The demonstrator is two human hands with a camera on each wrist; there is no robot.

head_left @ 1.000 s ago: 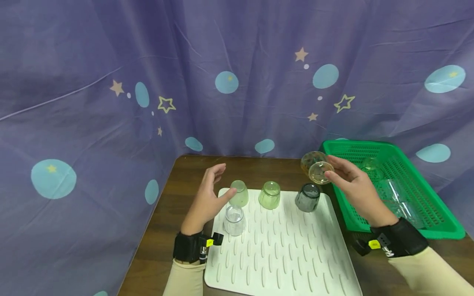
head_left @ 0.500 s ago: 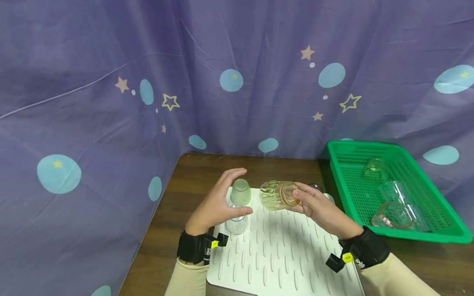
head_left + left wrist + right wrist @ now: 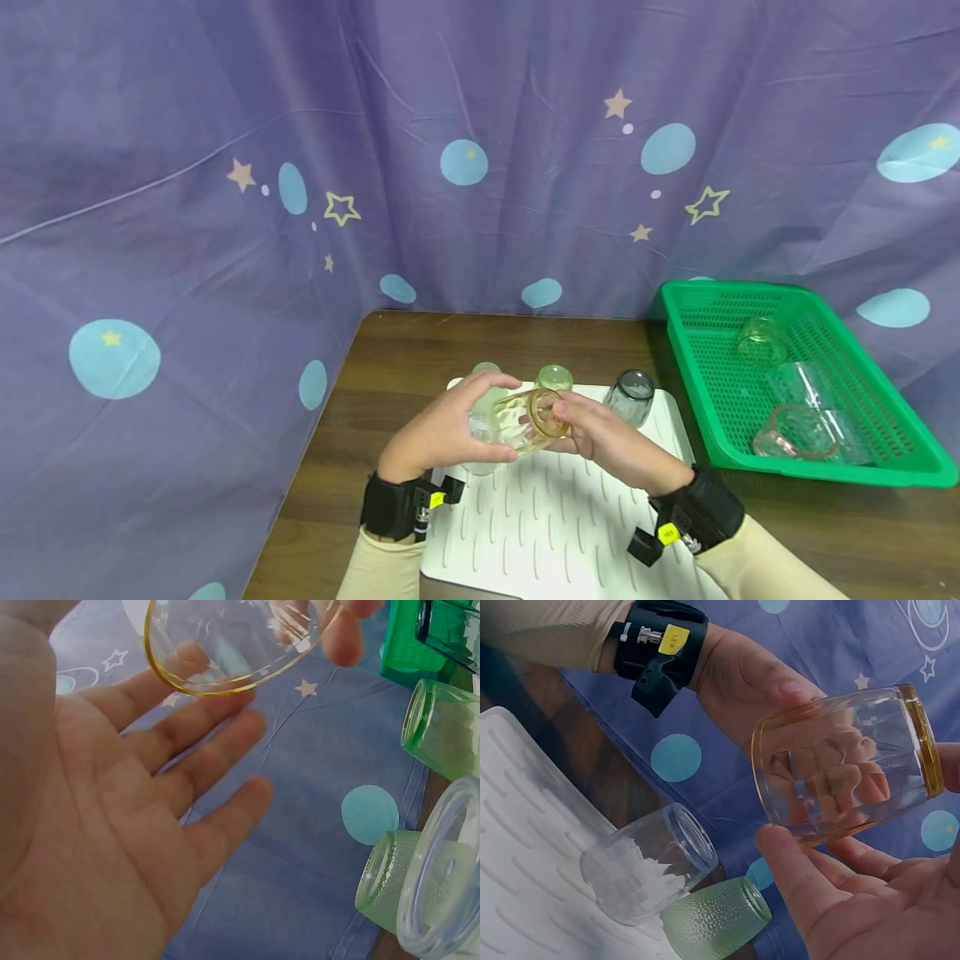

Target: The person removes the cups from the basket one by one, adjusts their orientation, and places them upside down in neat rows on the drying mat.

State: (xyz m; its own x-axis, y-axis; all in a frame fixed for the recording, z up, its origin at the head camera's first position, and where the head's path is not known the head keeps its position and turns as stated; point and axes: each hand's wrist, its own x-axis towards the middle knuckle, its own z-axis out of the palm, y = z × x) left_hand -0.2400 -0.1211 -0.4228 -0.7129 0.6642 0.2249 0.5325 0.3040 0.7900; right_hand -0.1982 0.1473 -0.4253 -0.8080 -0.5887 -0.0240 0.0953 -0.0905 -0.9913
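A clear, amber-tinted drinking glass [image 3: 516,423] lies sideways in the air above the left part of the white mat [image 3: 570,517]. My right hand [image 3: 611,446] grips it at its thick base end, thumb on one side and fingers on the other. Around its open mouth stands my left hand [image 3: 442,429], fingers relaxed and spread; in the left wrist view the amber rim [image 3: 199,691] overlaps those fingertips. Behind the left hand, upside down on the mat, are a clear glass [image 3: 645,866] and a frosted green glass [image 3: 716,919], both partly hidden in the head view.
Farther right on the mat's back edge stand a light green glass [image 3: 555,379] and a smoky dark glass [image 3: 630,398]. The green basket [image 3: 678,358] at right holds several glasses, one with a pink rim [image 3: 802,433]. A purple curtain [image 3: 495,233] hangs behind the wooden table [image 3: 420,337].
My right hand has carried the amber glass left from beside the basket to above the mat and into the left hand's reach. My left hand has shifted slightly right.
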